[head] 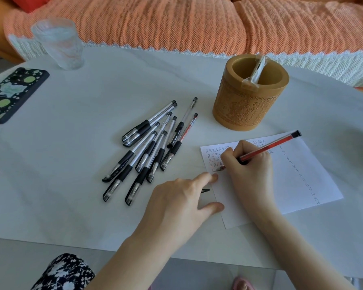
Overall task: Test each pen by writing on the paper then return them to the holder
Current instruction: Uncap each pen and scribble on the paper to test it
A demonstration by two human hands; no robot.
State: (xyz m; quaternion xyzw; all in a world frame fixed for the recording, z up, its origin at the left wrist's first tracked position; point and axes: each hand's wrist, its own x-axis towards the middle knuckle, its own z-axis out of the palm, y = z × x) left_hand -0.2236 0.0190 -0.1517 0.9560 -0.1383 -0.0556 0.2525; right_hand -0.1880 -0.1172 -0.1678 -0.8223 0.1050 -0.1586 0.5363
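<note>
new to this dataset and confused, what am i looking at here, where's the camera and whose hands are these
There is no machine: a person works with bare hands. The one picture comes from a wide-angle camera worn on the head, looking forward and down. The right hand grips a red pen, its tip on the paper, which carries rows of red marks. The left hand rests at the paper's edge, a pen cap by its thumb. On the white table lie a pile of pens, a carved pen holder, a glass and a phone.
</note>
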